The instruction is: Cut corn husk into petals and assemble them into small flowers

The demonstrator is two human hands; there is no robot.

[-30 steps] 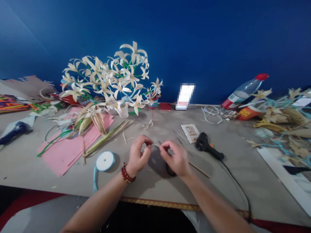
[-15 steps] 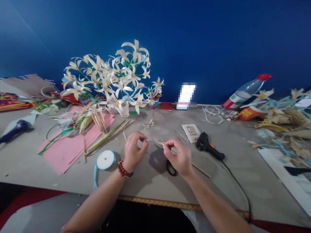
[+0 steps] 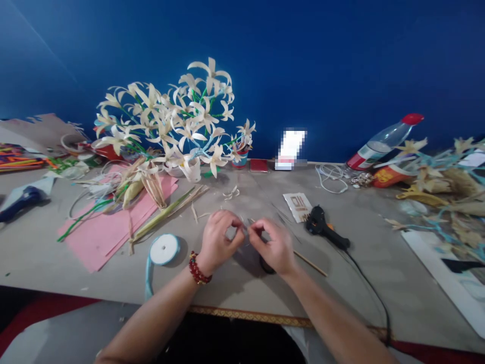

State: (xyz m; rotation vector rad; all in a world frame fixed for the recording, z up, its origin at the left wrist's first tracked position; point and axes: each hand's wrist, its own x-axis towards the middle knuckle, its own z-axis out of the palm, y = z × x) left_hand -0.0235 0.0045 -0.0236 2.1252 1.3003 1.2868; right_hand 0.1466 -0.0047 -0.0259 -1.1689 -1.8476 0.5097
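Over the middle of the table, my left hand (image 3: 222, 240), with a red bead bracelet at the wrist, is closed in a pinch; what it pinches is too small to make out. My right hand (image 3: 276, 246) faces it, thumb and finger pressed on a thin pale strip (image 3: 250, 221) of what looks like dried husk. The fingertips of both hands nearly meet. Below the right hand a black loop (image 3: 267, 266), like a scissors handle, is mostly covered. A thin wooden stick (image 3: 310, 263) lies beside that wrist. Left of my left hand stands a roll of light-blue ribbon (image 3: 164, 248).
A black glue gun (image 3: 326, 230) lies to the right with its cord running to the front edge. Pale husk flowers (image 3: 204, 116) stand in cups at the back. Pink paper (image 3: 91, 242) with husks is at left; a bottle (image 3: 382, 146) leans at back right.
My left hand has moved right, its fingertips now almost at those of my right hand. My right hand has shifted slightly left. The pale strip shows less between the fingers.
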